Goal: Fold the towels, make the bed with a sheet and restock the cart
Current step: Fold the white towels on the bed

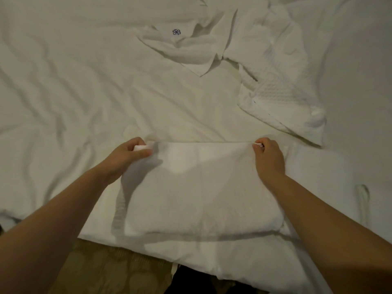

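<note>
Rumpled bedsheet (84, 92): left hand (129, 155), right hand (268, 158), each grip pinching the towel (201, 187) (folded rectangle).

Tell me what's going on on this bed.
A person is folding a white towel near the front edge of the wrinkled bed sheet. The left hand grips its far left corner and the right hand pinches its far right corner. Farther back lie a crumpled cloth with a blue emblem and a waffle-textured towel, both not yet folded.
</note>
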Motion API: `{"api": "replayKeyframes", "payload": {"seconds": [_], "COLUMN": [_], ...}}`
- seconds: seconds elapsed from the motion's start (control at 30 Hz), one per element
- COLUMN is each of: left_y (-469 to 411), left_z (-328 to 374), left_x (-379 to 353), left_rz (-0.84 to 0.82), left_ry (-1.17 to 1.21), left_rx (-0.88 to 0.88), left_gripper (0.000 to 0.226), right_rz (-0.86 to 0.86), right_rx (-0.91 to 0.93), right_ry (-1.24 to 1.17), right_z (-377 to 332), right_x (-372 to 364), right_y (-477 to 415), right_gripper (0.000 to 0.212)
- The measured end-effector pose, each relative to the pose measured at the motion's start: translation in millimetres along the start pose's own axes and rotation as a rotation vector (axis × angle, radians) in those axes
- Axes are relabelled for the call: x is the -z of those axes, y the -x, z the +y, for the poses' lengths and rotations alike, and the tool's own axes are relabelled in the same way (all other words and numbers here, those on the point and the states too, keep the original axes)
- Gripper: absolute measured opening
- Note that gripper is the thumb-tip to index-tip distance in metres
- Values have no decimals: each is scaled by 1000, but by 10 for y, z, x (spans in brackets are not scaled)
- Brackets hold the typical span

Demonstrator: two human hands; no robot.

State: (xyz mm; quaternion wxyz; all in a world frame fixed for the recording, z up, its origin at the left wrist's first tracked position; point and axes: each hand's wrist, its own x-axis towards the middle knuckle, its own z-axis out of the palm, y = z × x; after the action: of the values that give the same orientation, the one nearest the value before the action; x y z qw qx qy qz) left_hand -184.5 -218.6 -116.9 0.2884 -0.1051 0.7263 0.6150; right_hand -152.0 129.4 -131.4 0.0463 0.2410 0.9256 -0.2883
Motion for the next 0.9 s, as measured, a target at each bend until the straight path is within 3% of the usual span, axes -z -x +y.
{"api": "replayKeyframes", "payload": {"seconds": [0.13,0.23,0.33,0.47,0.57,0.73,0.83,0.9], "left_y": [-50,-82,10,206,365,551,592,665], "left_z": [114,85,-80,-267,-344,-547,-549,-519], "left_x": [25,41,134,210,94,-184,-312,-373], "left_rz": [-149,13,148,306,317,476,592,634], "left_ry": [64,100,-10,56,51,-222,-253,-235], "left_rx": [10,-12,22,162,181,168,112,132], "left_gripper": [37,29,22,43,51,20,21,18], "right_rz": [-39,-67,-100,-170,-252,-199,-130,-104], "right_rx": [-14,-36,-39,-10,-18,6,-11,24], "right_ry": [13,4,-7,58,54,49,71,230], "right_z": [-30,-46,-62,-89,-142,-174,-208,-209], "right_x": [23,35,49,44,57,41,-24,-72], "right_y": [-18,10,58,53,-36,-43,144,409], "right_gripper": [22,23,29,33,25,23,48,66]}}
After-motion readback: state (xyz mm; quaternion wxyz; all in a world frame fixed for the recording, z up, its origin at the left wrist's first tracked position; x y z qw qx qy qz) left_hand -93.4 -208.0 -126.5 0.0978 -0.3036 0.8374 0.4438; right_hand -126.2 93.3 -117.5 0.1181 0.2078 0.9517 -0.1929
